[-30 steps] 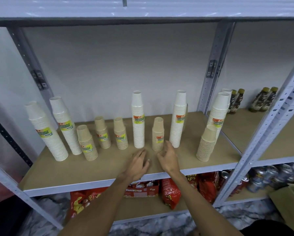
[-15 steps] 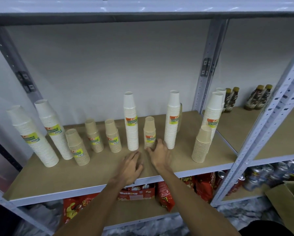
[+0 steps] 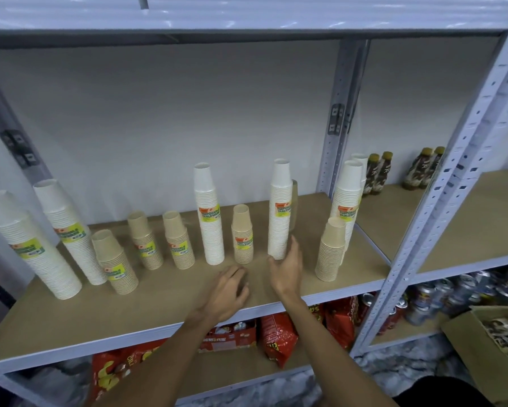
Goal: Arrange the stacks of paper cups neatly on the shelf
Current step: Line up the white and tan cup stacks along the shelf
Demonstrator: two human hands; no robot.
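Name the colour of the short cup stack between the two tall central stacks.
The short stack is tan; head view.

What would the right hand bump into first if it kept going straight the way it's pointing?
Most likely the tall white cup stack just ahead of the right hand, whose fingertips are near the stack's base. Depth is hard to judge, so the hand might slip past on the right.

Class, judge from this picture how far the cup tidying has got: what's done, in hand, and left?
Done: every stack stands on the shelf. In hand: the right hand is at the base of the tall white stack, grip unclear; the left hand is beside it, empty. Left: white and brown stacks are mixed, and the left front brown stack and the right front brown stack stand forward of the row.
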